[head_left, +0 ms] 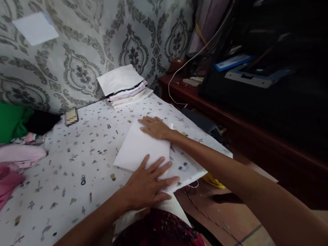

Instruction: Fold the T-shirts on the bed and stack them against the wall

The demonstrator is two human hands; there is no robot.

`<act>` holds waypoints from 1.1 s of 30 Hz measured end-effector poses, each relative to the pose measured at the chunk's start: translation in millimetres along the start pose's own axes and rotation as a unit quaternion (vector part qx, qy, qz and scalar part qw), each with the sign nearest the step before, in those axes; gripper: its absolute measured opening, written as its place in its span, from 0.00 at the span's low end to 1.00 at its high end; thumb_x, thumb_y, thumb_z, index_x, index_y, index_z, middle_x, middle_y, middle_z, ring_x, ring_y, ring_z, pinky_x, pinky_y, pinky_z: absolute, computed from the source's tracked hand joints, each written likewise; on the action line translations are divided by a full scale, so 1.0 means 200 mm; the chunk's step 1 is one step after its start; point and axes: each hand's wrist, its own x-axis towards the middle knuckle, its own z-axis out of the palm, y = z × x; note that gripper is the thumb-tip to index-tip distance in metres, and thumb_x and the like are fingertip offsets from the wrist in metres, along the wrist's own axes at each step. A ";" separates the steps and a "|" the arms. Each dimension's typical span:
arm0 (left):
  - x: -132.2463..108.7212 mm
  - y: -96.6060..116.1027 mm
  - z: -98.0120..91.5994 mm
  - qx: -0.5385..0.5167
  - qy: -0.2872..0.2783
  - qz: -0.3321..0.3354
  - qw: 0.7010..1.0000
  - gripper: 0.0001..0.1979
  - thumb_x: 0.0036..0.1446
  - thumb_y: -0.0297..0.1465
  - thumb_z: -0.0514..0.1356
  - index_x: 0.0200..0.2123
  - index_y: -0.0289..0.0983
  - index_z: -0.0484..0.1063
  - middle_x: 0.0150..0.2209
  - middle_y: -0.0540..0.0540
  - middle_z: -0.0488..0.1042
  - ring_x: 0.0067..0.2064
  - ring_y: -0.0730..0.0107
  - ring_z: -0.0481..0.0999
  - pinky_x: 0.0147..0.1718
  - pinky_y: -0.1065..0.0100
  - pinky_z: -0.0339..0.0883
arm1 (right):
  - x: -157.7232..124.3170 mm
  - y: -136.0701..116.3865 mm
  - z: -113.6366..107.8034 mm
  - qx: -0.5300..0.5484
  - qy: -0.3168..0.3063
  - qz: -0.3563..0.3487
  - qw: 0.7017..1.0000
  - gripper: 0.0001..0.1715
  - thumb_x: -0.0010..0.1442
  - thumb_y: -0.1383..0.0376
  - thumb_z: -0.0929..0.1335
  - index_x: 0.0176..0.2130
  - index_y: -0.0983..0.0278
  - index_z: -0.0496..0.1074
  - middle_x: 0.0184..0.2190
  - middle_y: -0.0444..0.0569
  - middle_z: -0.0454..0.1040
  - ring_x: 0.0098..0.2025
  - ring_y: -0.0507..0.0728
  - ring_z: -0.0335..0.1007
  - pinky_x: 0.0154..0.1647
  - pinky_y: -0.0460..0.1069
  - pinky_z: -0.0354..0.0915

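Note:
A folded white cloth point(139, 148) lies flat near the right edge of a table covered with a white patterned sheet point(78, 161). My left hand point(148, 183) rests flat on the cloth's near corner, fingers spread. At the cloth's far corner my right hand point(155, 127) presses down, fingers stretched out and together. Neither hand grips anything.
A stack of folded white and pale cloths point(125, 86) sits at the table's far edge against the patterned wall. Green point(1, 120), black and pink point(1, 171) clothes pile up at the left. A dark wooden cabinet point(239, 128) with a white cable stands to the right.

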 end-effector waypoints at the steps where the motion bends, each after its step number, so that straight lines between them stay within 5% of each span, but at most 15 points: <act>1: -0.02 0.03 -0.02 -0.011 -0.003 0.004 1.000 0.29 0.69 0.50 0.47 0.69 0.47 0.57 0.72 0.47 0.53 0.74 0.56 0.46 0.71 0.44 0.35 | 0.01 0.00 0.00 0.001 0.003 0.001 1.000 0.35 0.73 0.50 0.51 0.72 0.61 0.50 0.73 0.54 0.52 0.74 0.62 0.42 0.72 0.65 0.41; 4: -0.07 0.07 -0.09 -0.102 -0.027 0.018 0.994 0.28 0.71 0.47 0.45 0.68 0.43 0.58 0.69 0.51 0.61 0.73 0.63 0.49 0.72 0.53 0.37 | 0.01 0.00 -0.01 0.002 0.022 0.010 1.000 0.34 0.73 0.54 0.52 0.71 0.64 0.52 0.71 0.55 0.56 0.72 0.62 0.49 0.71 0.62 0.45; 6: -0.12 0.04 -0.14 -0.177 -0.009 -0.028 0.984 0.25 0.72 0.46 0.44 0.66 0.45 0.61 0.67 0.52 0.65 0.71 0.67 0.56 0.71 0.60 0.47 | 0.01 -0.01 -0.02 -0.009 0.043 0.036 0.998 0.32 0.72 0.57 0.54 0.70 0.66 0.55 0.68 0.57 0.61 0.69 0.63 0.55 0.69 0.60 0.51; 8: -0.17 -0.03 -0.18 -0.203 0.063 -0.183 0.960 0.24 0.72 0.43 0.44 0.64 0.44 0.65 0.63 0.47 0.69 0.66 0.64 0.65 0.65 0.60 0.59 | 0.00 -0.03 -0.04 -0.024 0.063 0.071 0.995 0.30 0.70 0.59 0.57 0.66 0.67 0.61 0.64 0.59 0.66 0.65 0.66 0.59 0.65 0.61 0.56; 10: -0.23 -0.14 -0.21 -0.181 0.129 -0.368 0.903 0.22 0.69 0.42 0.47 0.60 0.40 0.67 0.57 0.40 0.73 0.59 0.56 0.71 0.58 0.55 0.66 | -0.01 -0.04 -0.07 -0.033 0.073 0.106 0.991 0.28 0.68 0.57 0.60 0.61 0.67 0.67 0.60 0.62 0.69 0.62 0.68 0.63 0.62 0.62 0.59; 13: -0.28 -0.29 -0.23 -0.177 0.116 -0.504 0.837 0.23 0.61 0.44 0.54 0.53 0.37 0.68 0.46 0.40 0.75 0.46 0.55 0.75 0.45 0.55 0.70 | -0.01 -0.03 -0.13 -0.011 0.028 0.150 0.988 0.27 0.65 0.51 0.63 0.55 0.64 0.70 0.56 0.60 0.73 0.58 0.68 0.67 0.57 0.61 0.63; 19: -0.25 -0.39 -0.24 -0.268 0.033 -0.541 0.796 0.14 0.48 0.43 0.62 0.29 0.39 0.67 0.29 0.49 0.71 0.33 0.62 0.73 0.30 0.65 0.62 | 0.00 0.07 -0.27 0.029 -0.069 0.163 0.984 0.26 0.58 0.54 0.70 0.51 0.66 0.76 0.52 0.60 0.77 0.53 0.68 0.73 0.51 0.56 0.68; 26: -0.36 -0.55 -0.39 -0.497 0.208 -0.516 0.667 0.19 0.38 0.42 0.68 0.28 0.38 0.66 0.27 0.51 0.72 0.32 0.66 0.75 0.33 0.64 0.72 | -0.17 -0.03 -0.23 0.086 -0.074 0.149 0.982 0.22 0.61 0.58 0.67 0.51 0.66 0.76 0.51 0.54 0.79 0.52 0.64 0.75 0.48 0.50 0.69; 29: -0.44 -0.68 -0.41 -0.422 0.226 -0.549 0.685 0.15 0.41 0.39 0.66 0.28 0.38 0.65 0.24 0.52 0.70 0.29 0.68 0.73 0.32 0.64 0.72 | -0.26 -0.14 -0.18 0.089 -0.085 0.148 0.981 0.21 0.62 0.55 0.68 0.48 0.65 0.76 0.51 0.56 0.78 0.51 0.65 0.75 0.47 0.52 0.69; 33: -0.44 -0.70 -0.36 -0.171 0.154 -0.580 0.781 0.05 0.53 0.33 0.60 0.33 0.38 0.69 0.33 0.44 0.76 0.41 0.56 0.78 0.45 0.55 0.73 | -0.31 -0.26 -0.19 -0.023 -0.034 0.174 0.984 0.24 0.65 0.51 0.65 0.53 0.64 0.71 0.50 0.60 0.77 0.51 0.69 0.74 0.49 0.59 0.68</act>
